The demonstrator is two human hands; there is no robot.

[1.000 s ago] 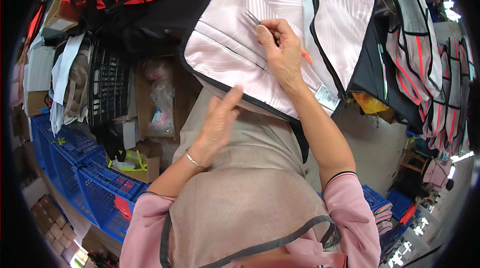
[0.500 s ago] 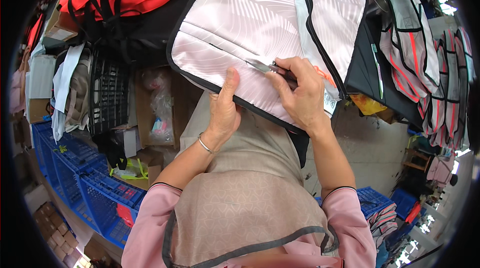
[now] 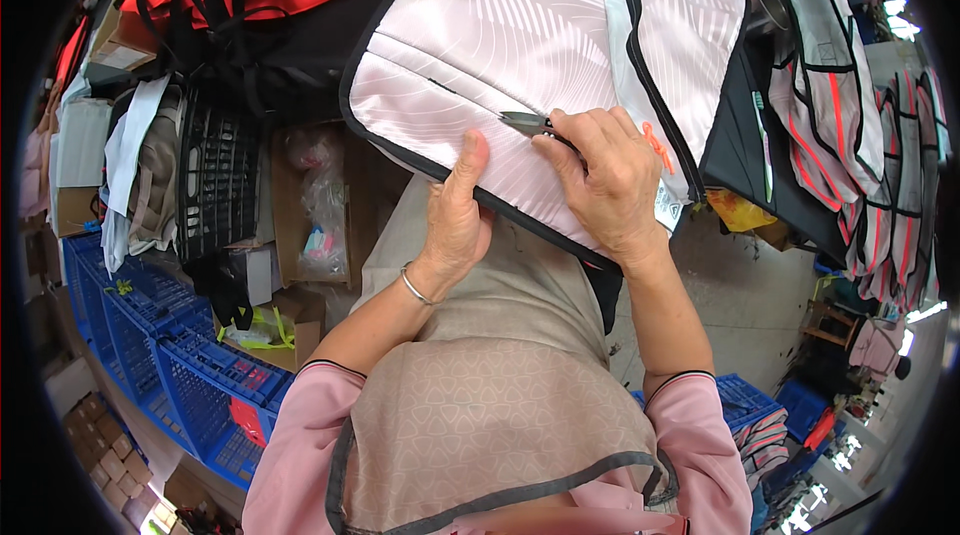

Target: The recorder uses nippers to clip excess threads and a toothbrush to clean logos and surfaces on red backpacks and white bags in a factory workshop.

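While the pale pink bag is pinned at its black-piped edge by the left hand, small snips are clamped in the right hand. The left grip is pressed flat, thumb extended, closed on nothing.

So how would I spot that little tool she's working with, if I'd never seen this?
Find the big pale pink bag panel with black piping, lying across the person's lap. On its lower part sits the right hand, and the small metal snips poke out leftward from its fingers. They are the only shiny grey pointed thing against the pink fabric.
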